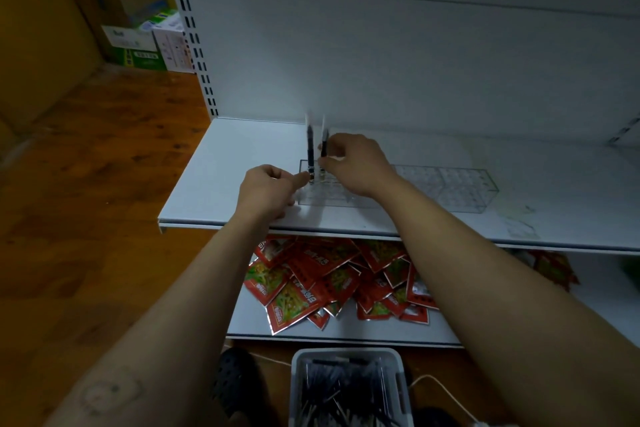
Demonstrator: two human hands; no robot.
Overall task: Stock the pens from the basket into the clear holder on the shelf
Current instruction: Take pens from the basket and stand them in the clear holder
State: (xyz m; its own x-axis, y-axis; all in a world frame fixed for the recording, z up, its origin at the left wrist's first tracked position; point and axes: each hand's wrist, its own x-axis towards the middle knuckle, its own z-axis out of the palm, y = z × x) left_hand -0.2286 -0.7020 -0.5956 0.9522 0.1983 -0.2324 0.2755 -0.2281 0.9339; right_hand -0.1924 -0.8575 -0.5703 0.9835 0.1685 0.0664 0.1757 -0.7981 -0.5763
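Note:
A clear holder with a grid of holes lies on the white shelf. Two dark pens stand upright at its left end. My right hand pinches the right pen near its middle. The left pen stands in the holder, and my left hand, fingers curled, touches its lower end with thumb and forefinger at the holder's left edge. A grey basket full of dark pens sits on the floor at the bottom of the view.
Red snack packets lie piled on the lower shelf under my arms. Cardboard boxes stand at the back left on the wooden floor. A black shoe is beside the basket, and a white cord runs right of it.

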